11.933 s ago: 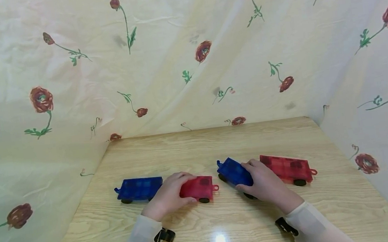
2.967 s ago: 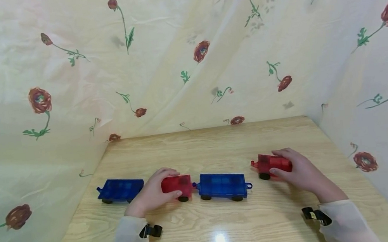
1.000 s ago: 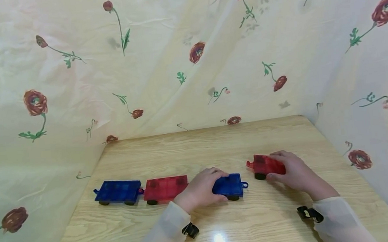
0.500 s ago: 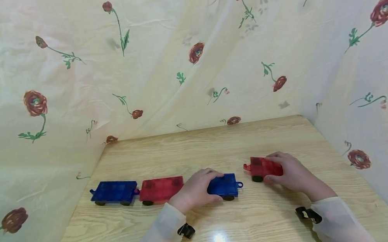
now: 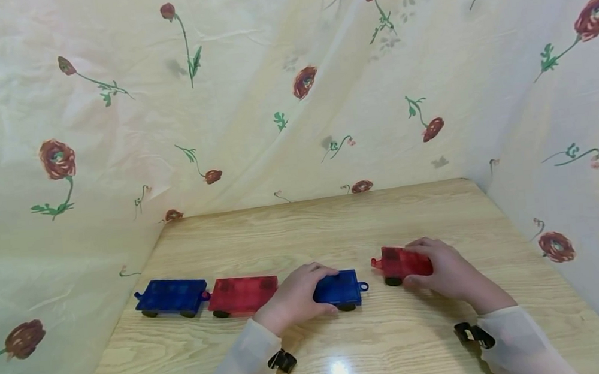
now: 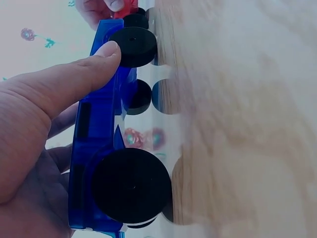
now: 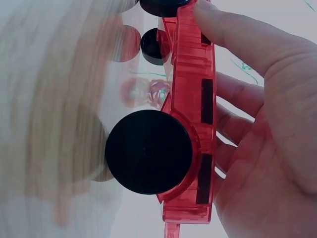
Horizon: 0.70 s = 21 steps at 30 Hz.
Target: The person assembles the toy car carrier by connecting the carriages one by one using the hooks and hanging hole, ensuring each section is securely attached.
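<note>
In the head view my left hand (image 5: 294, 296) grips a blue toy train wagon (image 5: 342, 288), thumb on the near side and fingers over the far side. Its ring points right; its left end is hidden by the hand. My right hand (image 5: 443, 269) holds a red wagon (image 5: 399, 263) the same way, its hook facing the blue wagon's ring across a short gap. Left of my left hand stands a second red wagon (image 5: 242, 293), joined by its left end to another blue wagon (image 5: 171, 295). Both wrist views show black wheels (image 6: 131, 186) close over the tabletop.
The wagons are on a light wood-grain table (image 5: 336, 225). A pale cloth with printed poppies (image 5: 238, 114) hangs behind it and along both sides. Black straps (image 5: 282, 361) show at both wrists.
Earlier the left hand held the left red wagon and the right a blue one; the blue wagon later joined the row. The right red wagon's hook appeared leftward; lately row and red wagon shift left.
</note>
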Motion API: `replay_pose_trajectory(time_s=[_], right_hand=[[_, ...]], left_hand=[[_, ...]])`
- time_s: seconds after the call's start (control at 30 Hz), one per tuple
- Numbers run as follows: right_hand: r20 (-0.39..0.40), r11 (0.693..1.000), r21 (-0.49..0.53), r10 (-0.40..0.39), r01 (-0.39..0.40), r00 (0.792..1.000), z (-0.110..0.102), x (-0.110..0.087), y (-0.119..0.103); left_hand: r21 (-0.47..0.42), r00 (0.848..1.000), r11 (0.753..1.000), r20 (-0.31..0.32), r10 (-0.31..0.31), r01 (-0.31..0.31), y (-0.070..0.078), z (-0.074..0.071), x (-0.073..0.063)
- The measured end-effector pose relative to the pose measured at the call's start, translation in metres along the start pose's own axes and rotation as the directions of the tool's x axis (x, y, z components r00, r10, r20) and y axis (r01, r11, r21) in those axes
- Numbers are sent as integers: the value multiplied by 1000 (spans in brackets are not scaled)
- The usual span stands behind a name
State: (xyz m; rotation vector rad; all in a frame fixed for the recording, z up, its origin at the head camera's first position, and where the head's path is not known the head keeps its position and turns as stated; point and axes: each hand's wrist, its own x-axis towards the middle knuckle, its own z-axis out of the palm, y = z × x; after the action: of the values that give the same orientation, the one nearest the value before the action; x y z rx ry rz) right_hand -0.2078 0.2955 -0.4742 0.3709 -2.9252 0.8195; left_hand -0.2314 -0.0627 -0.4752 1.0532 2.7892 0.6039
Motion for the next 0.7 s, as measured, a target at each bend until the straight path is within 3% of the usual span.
replay_pose_trajectory(time_s=[0.7], right_hand=[[4, 998, 6, -57, 57, 998, 12, 0, -17]], left_hand=[[-65, 998, 997, -44, -44, 41, -5, 0, -17]])
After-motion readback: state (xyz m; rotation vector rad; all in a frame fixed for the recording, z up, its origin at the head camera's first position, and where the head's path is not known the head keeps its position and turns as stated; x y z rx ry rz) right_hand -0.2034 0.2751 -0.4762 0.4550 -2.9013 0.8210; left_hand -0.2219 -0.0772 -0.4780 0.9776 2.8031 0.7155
